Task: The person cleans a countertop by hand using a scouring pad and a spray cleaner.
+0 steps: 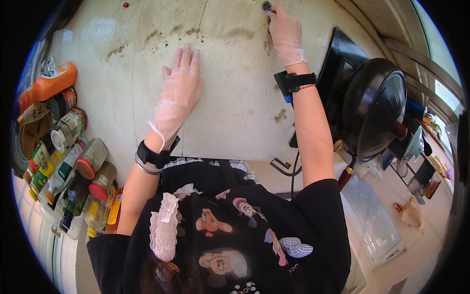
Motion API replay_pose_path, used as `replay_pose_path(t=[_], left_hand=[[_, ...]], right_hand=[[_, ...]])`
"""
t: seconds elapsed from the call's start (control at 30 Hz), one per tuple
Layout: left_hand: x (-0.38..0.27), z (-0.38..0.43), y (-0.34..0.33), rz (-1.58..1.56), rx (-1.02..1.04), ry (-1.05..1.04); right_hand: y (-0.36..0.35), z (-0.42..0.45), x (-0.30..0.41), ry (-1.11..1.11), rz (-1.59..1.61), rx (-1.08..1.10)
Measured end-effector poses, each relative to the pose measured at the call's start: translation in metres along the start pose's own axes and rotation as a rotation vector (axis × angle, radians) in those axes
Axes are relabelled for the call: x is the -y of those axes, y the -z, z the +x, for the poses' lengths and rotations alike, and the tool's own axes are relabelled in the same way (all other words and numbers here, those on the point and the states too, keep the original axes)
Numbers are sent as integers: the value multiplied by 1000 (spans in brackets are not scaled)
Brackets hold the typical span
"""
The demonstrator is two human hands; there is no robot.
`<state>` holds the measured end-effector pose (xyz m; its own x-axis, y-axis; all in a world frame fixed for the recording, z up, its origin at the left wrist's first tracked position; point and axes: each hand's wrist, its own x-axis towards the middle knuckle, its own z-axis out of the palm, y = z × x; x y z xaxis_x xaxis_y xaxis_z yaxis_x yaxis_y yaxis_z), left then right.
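Note:
Both hands wear thin clear plastic gloves. My right hand (285,33) is at the top right of the pale countertop (231,95), its fingers closed on a dark steel wool scrubber (267,6) that touches the surface. Dark grime runs down the counter just below the scrubber. My left hand (180,82) lies flat, palm down, near the middle of the counter and holds nothing. Beyond its fingertips are brown stains (152,35) and scattered dark crumbs. Another brown stain (280,116) shows nearer the front edge.
Glass jars (92,156), bottles and an orange plastic bottle (57,79) crowd the left side. At right, a dark wok with a lid (382,110) stands over a black cooktop (341,55). A small red-brown object (125,4) lies at the far left. A cable hangs by the front edge.

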<state>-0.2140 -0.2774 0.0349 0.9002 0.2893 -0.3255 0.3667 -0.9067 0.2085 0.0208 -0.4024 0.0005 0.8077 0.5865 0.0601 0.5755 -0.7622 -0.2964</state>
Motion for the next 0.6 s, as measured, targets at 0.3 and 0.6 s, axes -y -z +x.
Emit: replay_pose_path(t=[0.3, 0.6], left_hand=[[2, -2, 1, -23, 17, 29], [3, -6, -3, -16, -4, 28]], right_hand=[[0, -23, 13, 5, 31, 42], [-14, -53, 7, 125, 120, -117]])
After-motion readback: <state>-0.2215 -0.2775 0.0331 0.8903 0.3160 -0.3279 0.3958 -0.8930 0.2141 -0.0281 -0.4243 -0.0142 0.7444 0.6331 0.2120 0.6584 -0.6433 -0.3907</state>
